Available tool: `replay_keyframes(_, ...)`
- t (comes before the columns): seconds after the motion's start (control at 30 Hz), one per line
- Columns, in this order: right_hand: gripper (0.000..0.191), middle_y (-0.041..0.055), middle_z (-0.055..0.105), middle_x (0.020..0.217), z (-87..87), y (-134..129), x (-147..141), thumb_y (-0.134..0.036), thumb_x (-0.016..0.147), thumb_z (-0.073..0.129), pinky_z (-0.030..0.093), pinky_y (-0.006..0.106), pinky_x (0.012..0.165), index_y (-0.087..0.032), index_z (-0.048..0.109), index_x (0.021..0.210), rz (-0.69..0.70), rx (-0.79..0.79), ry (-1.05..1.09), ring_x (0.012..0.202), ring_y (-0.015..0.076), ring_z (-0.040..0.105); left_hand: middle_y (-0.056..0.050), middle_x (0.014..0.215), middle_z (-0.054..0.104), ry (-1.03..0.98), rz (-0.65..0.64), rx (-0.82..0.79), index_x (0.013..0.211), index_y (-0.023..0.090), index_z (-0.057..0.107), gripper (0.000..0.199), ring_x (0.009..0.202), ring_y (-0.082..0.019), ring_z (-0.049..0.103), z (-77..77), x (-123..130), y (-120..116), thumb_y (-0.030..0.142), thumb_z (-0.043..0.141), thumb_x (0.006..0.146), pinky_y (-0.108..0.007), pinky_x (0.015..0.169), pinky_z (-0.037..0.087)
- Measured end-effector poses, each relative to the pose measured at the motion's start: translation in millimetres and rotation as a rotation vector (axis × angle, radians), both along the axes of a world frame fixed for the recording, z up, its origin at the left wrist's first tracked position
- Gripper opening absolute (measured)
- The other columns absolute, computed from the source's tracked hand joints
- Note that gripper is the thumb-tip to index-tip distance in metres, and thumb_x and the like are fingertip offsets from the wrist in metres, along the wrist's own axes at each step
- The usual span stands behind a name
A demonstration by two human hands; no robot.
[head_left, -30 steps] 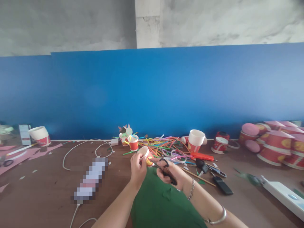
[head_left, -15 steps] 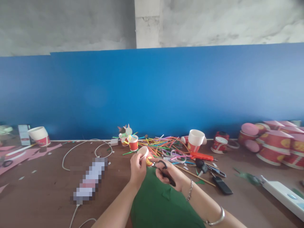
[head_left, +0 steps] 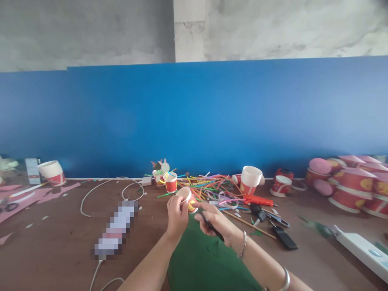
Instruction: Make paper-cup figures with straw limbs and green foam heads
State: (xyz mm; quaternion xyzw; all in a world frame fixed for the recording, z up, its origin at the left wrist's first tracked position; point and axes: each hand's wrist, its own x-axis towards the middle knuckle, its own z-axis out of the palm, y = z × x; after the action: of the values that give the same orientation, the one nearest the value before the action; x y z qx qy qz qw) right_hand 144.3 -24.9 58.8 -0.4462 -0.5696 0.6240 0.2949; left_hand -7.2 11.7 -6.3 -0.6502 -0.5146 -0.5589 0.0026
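A red and white paper cup (head_left: 192, 204) is tilted in front of me, its open white mouth toward the upper left. My left hand (head_left: 177, 218) is closed around the cup's left side. Black-handled scissors (head_left: 214, 230) rest in the closed fingers of my right hand (head_left: 216, 220); the blades are hidden or too small to make out. The right index finger stretches to the cup's lower right side, near its base. Below both hands lies a green sheet (head_left: 209, 258), partly covered by my forearms.
Colourful strips (head_left: 212, 184) are heaped behind the cup. Further right are a white-topped cup (head_left: 251, 178), an orange glue gun (head_left: 257, 200), keys (head_left: 257, 212) and stacked red cups (head_left: 351, 186). A phone (head_left: 117, 230) with a cable lies left, beyond it pink paper (head_left: 45, 196).
The scissors have turned in my right hand, away from the cup's lower edge. My right index finger now reaches out to the cup. My left hand keeps its hold.
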Motion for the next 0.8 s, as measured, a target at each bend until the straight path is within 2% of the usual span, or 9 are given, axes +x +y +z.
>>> replay_keyframes(0.1, 0.04, -0.0098, 0.04, 0.044, 1.4, 6.3, 3.8, -0.043, 0.073, 0.043, 0.01, 0.02, 0.035, -0.019, 0.049, 0.105, 0.019, -0.29, 0.301, 0.032, 0.0057, 0.022, -0.004, 0.074, 0.06, 0.009, 0.008, 0.004, 0.076, 0.018, 0.054, 0.016, 0.077, -0.02, 0.058, 0.5, 0.1, -0.8, 0.027, 0.043, 0.084, -0.035, 0.072, 0.046)
replay_keyframes(0.17, 0.038, -0.0103, 0.037, 0.045, 1.6, 7.9, 4.9, -0.044, 0.074, 0.04, 0.009, 0.02, 0.035, -0.019, 0.05, 0.102, 0.043, -0.359, 0.371, 0.031, 0.0055, 0.019, -0.005, 0.075, 0.06, 0.015, 0.016, 0.004, 0.076, 0.018, 0.053, 0.016, 0.078, -0.021, 0.057, 0.0, 0.0, -0.4, 0.027, 0.043, 0.084, -0.035, 0.072, 0.046)
replay_keyframes(0.2, 0.039, -0.0102, 0.037, 0.045, 1.5, 7.5, 4.7, -0.043, 0.074, 0.04, 0.009, 0.02, 0.035, -0.019, 0.05, 0.103, 0.037, -0.332, 0.345, 0.031, 0.0057, 0.02, -0.005, 0.075, 0.06, 0.017, 0.015, 0.001, 0.076, 0.018, 0.053, 0.016, 0.078, -0.021, 0.057, -0.3, -0.1, -0.1, 0.027, 0.043, 0.084, -0.036, 0.072, 0.046)
replay_keyframes(0.27, 0.043, -0.0091, 0.043, 0.046, 1.2, 4.5, 3.3, -0.04, 0.072, 0.045, 0.013, 0.019, 0.036, -0.019, 0.048, 0.109, 0.01, -0.173, 0.179, 0.033, 0.0065, 0.027, -0.005, 0.074, 0.06, 0.021, 0.007, -0.005, 0.076, 0.018, 0.053, 0.016, 0.076, -0.021, 0.057, -1.2, -0.1, 0.8, 0.027, 0.043, 0.084, -0.035, 0.071, 0.046)
replay_keyframes(0.43, 0.058, -0.0051, 0.054, 0.057, -0.8, -8.1, -0.3, -0.021, 0.057, 0.059, 0.029, 0.022, 0.051, -0.022, 0.053, 0.114, -0.024, 0.537, -0.525, 0.053, 0.0129, 0.049, -0.005, 0.073, 0.06, 0.037, 0.008, -0.014, 0.075, 0.018, 0.054, 0.016, 0.078, -0.022, 0.057, -2.5, 1.0, 2.0, 0.025, 0.043, 0.084, -0.036, 0.072, 0.045)
replay_keyframes(0.5, 0.06, -0.004, 0.055, 0.059, -1.4, -10.1, -0.8, -0.02, 0.055, 0.06, 0.03, 0.024, 0.054, -0.022, 0.054, 0.115, -0.048, 0.667, -0.637, 0.059, 0.0147, 0.05, -0.005, 0.073, 0.06, 0.04, 0.02, -0.013, 0.075, 0.018, 0.054, 0.016, 0.078, -0.022, 0.057, -2.9, 1.4, 2.0, 0.025, 0.043, 0.084, -0.036, 0.073, 0.045)
replay_keyframes(0.57, 0.059, -0.0044, 0.055, 0.057, -1.1, -8.7, -0.8, -0.022, 0.057, 0.06, 0.03, 0.023, 0.052, -0.022, 0.053, 0.115, -0.035, 0.553, -0.533, 0.055, 0.0138, 0.05, -0.005, 0.073, 0.06, 0.04, 0.022, -0.006, 0.075, 0.018, 0.054, 0.015, 0.078, -0.022, 0.057, -3.3, 1.3, 1.9, 0.025, 0.044, 0.084, -0.036, 0.073, 0.045)
replay_keyframes(0.7, 0.05, -0.008, 0.047, 0.044, 0.8, 0.6, 1.3, -0.036, 0.068, 0.051, 0.019, 0.02, 0.038, -0.019, 0.047, 0.115, 0.0, -0.006, -0.023, 0.035, 0.0085, 0.035, -0.004, 0.074, 0.061, 0.04, 0.012, 0.014, 0.078, 0.019, 0.054, 0.014, 0.079, -0.021, 0.058, -3.0, 0.5, 1.1, 0.026, 0.044, 0.084, -0.036, 0.074, 0.045)
replay_keyframes(0.8, 0.044, -0.0103, 0.04, 0.043, 0.3, 6.8, 4.0, -0.044, 0.072, 0.042, 0.012, 0.02, 0.035, -0.019, 0.048, 0.108, 0.02, -0.276, 0.278, 0.031, 0.006, 0.022, -0.005, 0.075, 0.061, 0.037, 0.021, 0.01, 0.077, 0.018, 0.054, 0.015, 0.079, -0.022, 0.058, -1.6, -0.1, 0.2, 0.025, 0.043, 0.084, -0.036, 0.073, 0.045)
